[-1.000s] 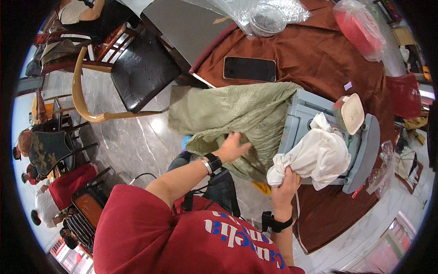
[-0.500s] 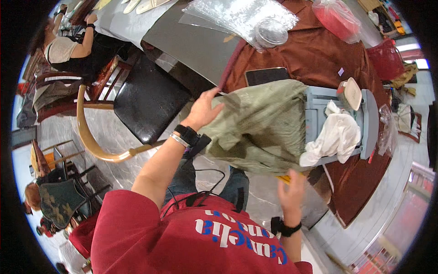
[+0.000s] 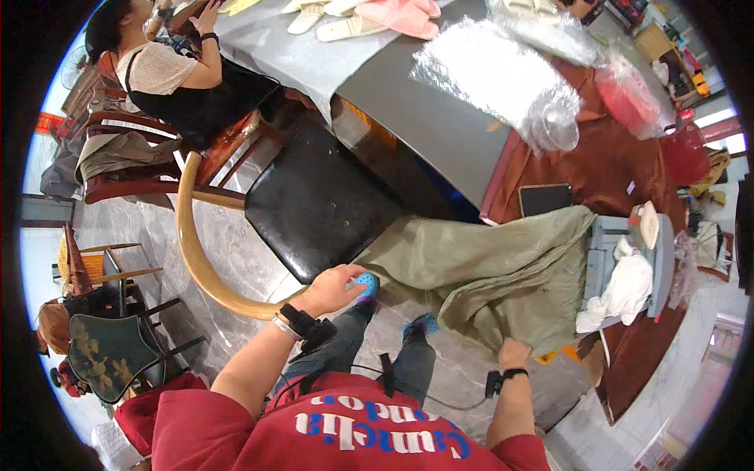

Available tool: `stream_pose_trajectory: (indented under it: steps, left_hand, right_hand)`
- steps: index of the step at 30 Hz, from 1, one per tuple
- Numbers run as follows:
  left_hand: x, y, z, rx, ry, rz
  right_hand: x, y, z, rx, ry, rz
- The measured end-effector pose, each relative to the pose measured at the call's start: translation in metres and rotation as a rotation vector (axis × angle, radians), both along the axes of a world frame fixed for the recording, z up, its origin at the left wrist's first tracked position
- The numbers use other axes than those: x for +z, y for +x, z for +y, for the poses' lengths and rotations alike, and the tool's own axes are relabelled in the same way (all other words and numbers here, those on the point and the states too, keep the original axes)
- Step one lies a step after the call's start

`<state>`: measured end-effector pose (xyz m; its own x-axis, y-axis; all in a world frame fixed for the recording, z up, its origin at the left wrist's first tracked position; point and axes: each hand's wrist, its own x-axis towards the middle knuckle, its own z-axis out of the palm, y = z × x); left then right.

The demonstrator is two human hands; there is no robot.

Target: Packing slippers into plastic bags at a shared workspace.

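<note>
right grip [image 3: 514,352] on green sack [image 3: 510,251]

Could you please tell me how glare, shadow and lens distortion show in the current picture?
In the head view, bright glare whitens the clear plastic sheet; in the same head view, soft shadows darken the folds of the green sack; also in the head view, the wide lens bends the surroundings toward its rim, leaving black corners.

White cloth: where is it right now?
In the head view, on the right: the white cloth lies on the grey plastic piece, just right of the green woven sack and below the beige-lidded container.
</note>
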<state>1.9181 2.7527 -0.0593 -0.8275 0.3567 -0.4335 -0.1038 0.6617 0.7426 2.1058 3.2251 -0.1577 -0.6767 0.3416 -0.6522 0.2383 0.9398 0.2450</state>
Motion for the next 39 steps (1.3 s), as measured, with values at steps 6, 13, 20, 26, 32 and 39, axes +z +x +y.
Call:
stream_pose_trajectory:
  steps: [6, 13, 20, 26, 32, 39]
  left_hand:
    - [0.044, -0.008, -0.058, -0.033, 0.004, 0.188]
    - [0.107, -0.016, -0.165, 0.321, -0.185, 0.338]
    - [0.117, -0.040, -0.188, 0.567, -0.119, 0.259]
    - [0.102, -0.070, -0.228, 0.834, 0.012, 0.326]
    - [0.072, -0.147, -0.150, 0.779, -0.121, 0.301]
    - [0.062, -0.178, -0.017, 0.181, -0.149, 0.053]
  right_hand:
    - [0.164, 0.070, 0.069, 0.025, 0.311, 0.231]
    - [0.276, 0.070, 0.082, -0.081, 0.562, 0.459]
    - [0.207, 0.050, 0.044, -0.255, 0.428, 0.144]
    - [0.134, 0.029, 0.048, -0.258, 0.109, -0.068]
    - [0.047, -0.040, 0.070, -0.015, -0.082, -0.012]
    - [0.123, -0.187, -0.002, 0.355, -0.555, 0.605]
